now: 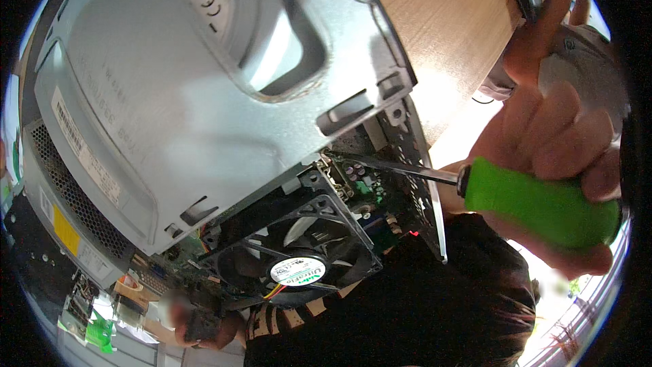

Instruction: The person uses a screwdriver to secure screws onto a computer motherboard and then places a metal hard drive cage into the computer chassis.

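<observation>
A green-handled screwdriver [543, 204] is gripped by my right hand [570, 136], its fingers closed around the handle at the right side. The metal shaft runs left into the computer case [435, 211], and its tip ends near a bracket beside the circuit board [360, 183]. Just below the tip sits a black cooling fan [299, 231] with a round white label and coloured wires. A large silver metal panel [176, 109], with a curved cutout and raised slots, fills the upper left above the fan. My left hand does not show.
A wooden tabletop [441, 34] lies at the top. Another person's arm [543, 34] shows at the upper right. Below the fan is a dark-haired person [448, 306]. Another person's hand [190, 319] holds a small dark piece at the lower left, near a green item [102, 331].
</observation>
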### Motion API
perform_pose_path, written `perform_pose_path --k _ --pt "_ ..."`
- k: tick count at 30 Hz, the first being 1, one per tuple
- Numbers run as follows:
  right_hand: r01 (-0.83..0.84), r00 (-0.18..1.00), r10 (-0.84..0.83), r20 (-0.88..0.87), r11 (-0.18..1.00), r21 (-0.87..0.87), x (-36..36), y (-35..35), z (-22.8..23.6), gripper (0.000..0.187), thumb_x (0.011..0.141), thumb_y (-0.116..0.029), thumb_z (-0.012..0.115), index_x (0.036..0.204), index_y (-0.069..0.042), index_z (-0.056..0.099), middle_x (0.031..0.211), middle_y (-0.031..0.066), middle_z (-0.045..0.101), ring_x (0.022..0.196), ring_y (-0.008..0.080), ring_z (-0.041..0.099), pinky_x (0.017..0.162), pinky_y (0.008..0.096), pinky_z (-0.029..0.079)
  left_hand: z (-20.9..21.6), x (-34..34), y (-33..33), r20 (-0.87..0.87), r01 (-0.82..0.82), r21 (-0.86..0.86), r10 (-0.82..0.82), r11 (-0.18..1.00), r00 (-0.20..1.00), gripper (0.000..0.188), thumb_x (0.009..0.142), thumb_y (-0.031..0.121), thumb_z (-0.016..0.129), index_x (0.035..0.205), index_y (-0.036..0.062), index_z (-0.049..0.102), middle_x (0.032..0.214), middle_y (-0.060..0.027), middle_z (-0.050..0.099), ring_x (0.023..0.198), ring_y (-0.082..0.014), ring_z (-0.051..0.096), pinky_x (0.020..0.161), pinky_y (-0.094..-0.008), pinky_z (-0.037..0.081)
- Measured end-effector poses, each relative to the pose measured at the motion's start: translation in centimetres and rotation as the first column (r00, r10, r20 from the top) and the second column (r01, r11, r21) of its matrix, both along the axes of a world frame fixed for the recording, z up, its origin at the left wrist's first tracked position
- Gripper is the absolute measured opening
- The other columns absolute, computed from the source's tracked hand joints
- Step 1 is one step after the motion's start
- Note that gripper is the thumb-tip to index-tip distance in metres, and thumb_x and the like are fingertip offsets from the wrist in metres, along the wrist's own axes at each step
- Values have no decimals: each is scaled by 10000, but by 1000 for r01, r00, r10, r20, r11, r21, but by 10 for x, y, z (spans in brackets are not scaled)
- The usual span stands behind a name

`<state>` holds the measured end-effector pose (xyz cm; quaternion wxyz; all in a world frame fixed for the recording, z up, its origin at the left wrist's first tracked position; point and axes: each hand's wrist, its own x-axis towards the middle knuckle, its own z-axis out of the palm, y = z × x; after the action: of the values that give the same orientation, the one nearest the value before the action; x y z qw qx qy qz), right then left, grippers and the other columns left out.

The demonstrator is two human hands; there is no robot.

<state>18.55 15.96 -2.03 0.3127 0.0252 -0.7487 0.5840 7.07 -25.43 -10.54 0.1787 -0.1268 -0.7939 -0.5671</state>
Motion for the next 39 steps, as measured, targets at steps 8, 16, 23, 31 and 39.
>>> perform_pose_path --k 8,16,23,31,39 --pt "10 997 -16 -74 996 -87 1 -1 -2 568 781 -641 534 999 -118 495 838 62 485 681 146 387 576 275 293 -2 -9 -1 5 72 17 -72 997 997 423 882 438 352 1038 52 429 1037 -189 496 1003 -296 474 909 -450 369" --pt "78 982 -102 -157 986 -148 -7 -16 -4 426 772 -472 580 961 -95 518 815 60 519 694 154 451 586 280 345 0 -3 -1 -22 114 36 -113 993 993 417 894 430 341 1033 48 430 1042 -186 498 1013 -294 476 925 -450 366" --pt "85 935 -160 -315 967 -239 -33 -28 -3 281 770 -303 615 918 -78 533 795 54 551 699 151 512 599 279 396 -4 6 -11 -36 124 86 -121 989 992 412 904 424 331 1028 44 431 1047 -184 501 1022 -293 477 938 -450 363" --pt "-4 867 -126 -482 965 -261 -61 -34 -3 154 768 -109 655 869 -58 550 772 47 589 705 148 581 613 277 454 -5 1 0 -41 125 140 -120 982 992 396 884 447 363 976 64 412 1026 -178 499 1013 -293 470 930 -449 351" --pt "-145 808 -39 -588 954 -263 -79 -52 -8 140 769 -126 630 873 -74 553 745 51 658 646 192 642 537 301 473 -1 9 2 -47 94 134 -88 987 995 377 872 458 388 928 86 392 1004 -167 499 1003 -287 464 923 -444 340"
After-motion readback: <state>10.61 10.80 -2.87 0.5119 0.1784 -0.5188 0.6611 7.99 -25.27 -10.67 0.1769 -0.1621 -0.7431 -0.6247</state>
